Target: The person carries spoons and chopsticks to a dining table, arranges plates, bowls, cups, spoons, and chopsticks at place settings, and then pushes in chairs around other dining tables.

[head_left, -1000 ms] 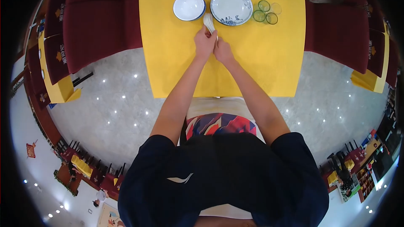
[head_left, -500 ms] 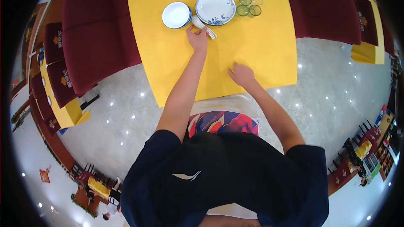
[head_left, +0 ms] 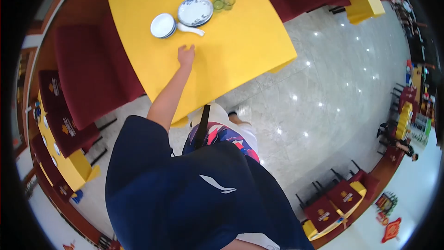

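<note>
My left hand is over the yellow table, its fingers apart and nothing in them. Just beyond its fingertips lie white spoons, stacked together, their handles pointing right. To their left stands a stack of white bowls with blue outsides. Behind the spoons is a stack of white plates with blue flowers. Several green-tinted glasses stand close together right of the plates. My right hand is not in view.
Dark red benches flank the table on the left and at the upper right. Grey shiny floor lies to the right. Other yellow tables and a distant person show near the edges.
My left hand has let go of the spoons and drawn back toward me. My right hand has left the view. The view has turned, and the table now sits further left.
</note>
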A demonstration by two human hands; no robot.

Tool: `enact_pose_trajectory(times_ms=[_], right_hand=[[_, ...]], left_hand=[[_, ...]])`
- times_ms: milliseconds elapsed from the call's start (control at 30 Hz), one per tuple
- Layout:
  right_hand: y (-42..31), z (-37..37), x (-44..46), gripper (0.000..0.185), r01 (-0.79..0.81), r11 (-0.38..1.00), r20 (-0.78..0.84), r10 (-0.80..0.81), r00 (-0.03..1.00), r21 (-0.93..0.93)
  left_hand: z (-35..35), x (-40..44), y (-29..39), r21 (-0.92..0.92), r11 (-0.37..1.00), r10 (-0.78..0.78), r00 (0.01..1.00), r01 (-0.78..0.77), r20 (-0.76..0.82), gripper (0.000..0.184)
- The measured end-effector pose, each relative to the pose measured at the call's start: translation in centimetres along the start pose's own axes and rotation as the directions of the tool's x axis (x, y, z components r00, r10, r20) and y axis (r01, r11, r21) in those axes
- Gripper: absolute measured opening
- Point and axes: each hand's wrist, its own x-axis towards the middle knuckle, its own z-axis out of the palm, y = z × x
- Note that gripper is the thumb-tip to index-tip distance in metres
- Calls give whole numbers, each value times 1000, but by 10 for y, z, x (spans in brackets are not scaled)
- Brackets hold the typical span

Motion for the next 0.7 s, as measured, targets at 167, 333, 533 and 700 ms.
enact_pose_trajectory(times_ms=[167, 333, 533, 700], right_hand=[[-5, 87, -93, 29, -194, 867, 85, 174, 981, 459], [3, 183, -133, 25, -287, 453, 99, 395, 913, 844], [6, 303, -157, 21, -238, -61, 228, 586, 777, 969], [46, 307, -186, 18, 75, -716, 556, 600, 575, 694]], left_hand=[[45, -134, -92, 93, 950, 276, 940, -299, 202, 29], [77, -330, -137, 35, 904, 245, 583, -427, 775, 27], [142, -524, -146, 174, 860, -144, 98, -480, 985, 32], [180, -624, -166, 284, 753, -359, -9, -594, 933, 35]])
